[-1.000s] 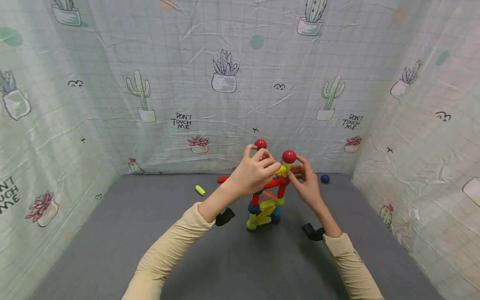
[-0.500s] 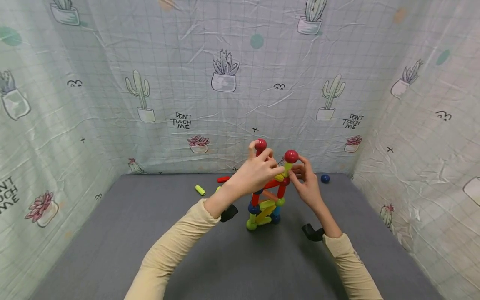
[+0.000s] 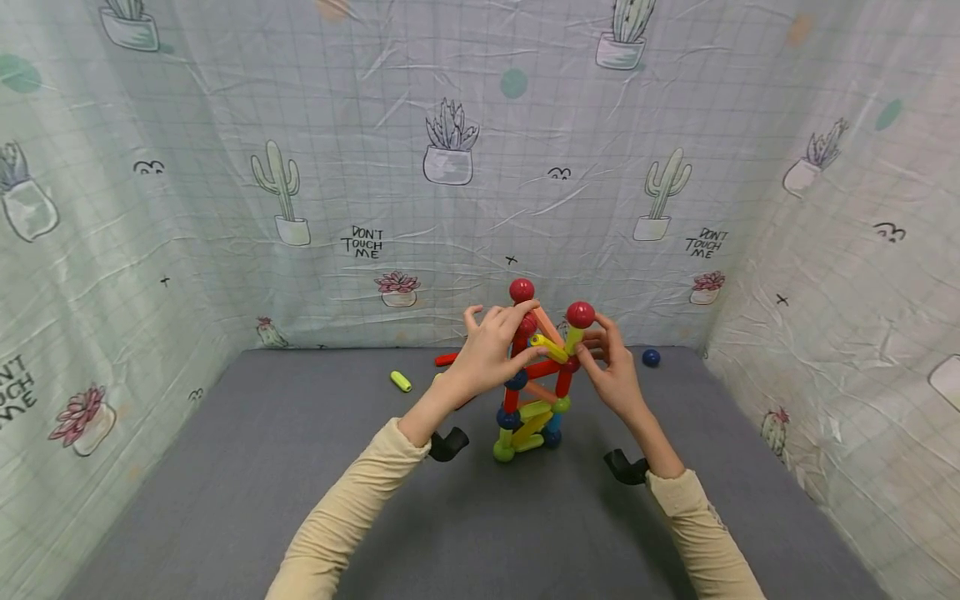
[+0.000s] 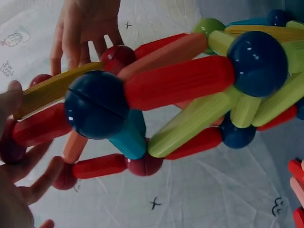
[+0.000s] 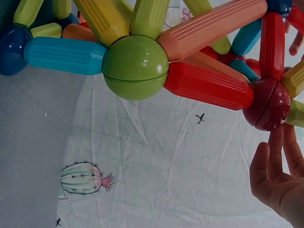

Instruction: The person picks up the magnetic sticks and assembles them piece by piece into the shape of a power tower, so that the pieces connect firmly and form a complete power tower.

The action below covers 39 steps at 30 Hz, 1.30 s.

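A tower of magnetic rods and balls [image 3: 536,408] stands on the grey table. My left hand [image 3: 480,354] is at its upper left, thumb and fingers around a dark red ball [image 4: 12,145]. A yellow rod [image 3: 549,347] slants at the top, its left end beside the left thumb. My right hand [image 3: 615,367] pinches an upright yellow-green rod [image 3: 573,340] topped by a red ball [image 3: 581,314]. In the right wrist view, the right fingers [image 5: 275,166] are right at a lower dark red ball [image 5: 267,104]. Another red ball [image 3: 522,290] tops the left column.
Left of the tower lie a loose yellow-green rod [image 3: 401,381] and a red rod [image 3: 446,359]. A blue ball [image 3: 651,357] rests at the back right. A cactus-print curtain [image 3: 480,217] surrounds the table [image 3: 300,467]. Black wrist mounts [image 3: 450,444] hang under both wrists.
My left hand has drawn back leftward from the yellow rod, whose left end now shows and points up and left. The right hand stays nearly in place; its rod and ball tilt slightly.
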{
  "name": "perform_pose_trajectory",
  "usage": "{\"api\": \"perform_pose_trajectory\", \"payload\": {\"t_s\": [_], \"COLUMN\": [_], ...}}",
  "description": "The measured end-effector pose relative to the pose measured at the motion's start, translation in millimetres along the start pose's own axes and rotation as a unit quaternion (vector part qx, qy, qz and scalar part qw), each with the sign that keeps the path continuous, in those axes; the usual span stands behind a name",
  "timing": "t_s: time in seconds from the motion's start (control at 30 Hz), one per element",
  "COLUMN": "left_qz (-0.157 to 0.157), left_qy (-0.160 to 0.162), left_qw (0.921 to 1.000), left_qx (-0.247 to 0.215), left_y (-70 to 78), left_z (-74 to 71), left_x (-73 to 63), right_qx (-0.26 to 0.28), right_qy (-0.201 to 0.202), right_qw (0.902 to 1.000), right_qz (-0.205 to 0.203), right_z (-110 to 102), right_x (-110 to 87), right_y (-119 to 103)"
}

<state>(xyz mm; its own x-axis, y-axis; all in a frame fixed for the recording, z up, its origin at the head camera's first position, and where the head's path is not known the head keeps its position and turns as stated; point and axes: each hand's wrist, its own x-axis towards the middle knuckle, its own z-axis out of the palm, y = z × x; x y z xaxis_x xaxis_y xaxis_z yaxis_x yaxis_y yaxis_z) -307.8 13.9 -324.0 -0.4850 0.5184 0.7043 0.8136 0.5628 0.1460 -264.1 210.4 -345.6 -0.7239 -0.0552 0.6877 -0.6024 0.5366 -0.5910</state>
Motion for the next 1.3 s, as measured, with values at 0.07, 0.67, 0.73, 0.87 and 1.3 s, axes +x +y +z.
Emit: {"api": "perform_pose_trajectory", "payload": {"t_s": [0.07, 0.67, 0.73, 0.87, 1.3], "left_qz": [0.004, 0.061, 0.052, 0.047, -0.117], "left_qy": [0.013, 0.055, 0.032, 0.002, -0.034], "left_qw": [0.9999, 0.9953, 0.9974, 0.9985, 0.9917], "left_qx": [0.002, 0.051, 0.037, -0.027, 0.04], "left_y": [-0.3, 4.6, 2.9, -10.7, -122.4], "left_z": [1.2, 2.6, 1.7, 1.3, 29.3], "left_x": [-1.5, -3.5, -5.5, -15.4, -93.7], "right_qx": [-0.002, 0.008, 0.005, 0.002, -0.005], "right_qy": [0.001, 0.007, 0.007, 0.007, -0.014], "right_qw": [1.0, 0.9999, 0.9999, 0.9998, 0.9994], "right_qz": [0.001, -0.012, -0.012, -0.017, -0.03], "right_z": [1, 2, 2, 2, 2], "right_x": [-0.3, 1.3, 0.8, 0.8, 1.9], "right_y": [0, 4, 3, 2, 5]}}
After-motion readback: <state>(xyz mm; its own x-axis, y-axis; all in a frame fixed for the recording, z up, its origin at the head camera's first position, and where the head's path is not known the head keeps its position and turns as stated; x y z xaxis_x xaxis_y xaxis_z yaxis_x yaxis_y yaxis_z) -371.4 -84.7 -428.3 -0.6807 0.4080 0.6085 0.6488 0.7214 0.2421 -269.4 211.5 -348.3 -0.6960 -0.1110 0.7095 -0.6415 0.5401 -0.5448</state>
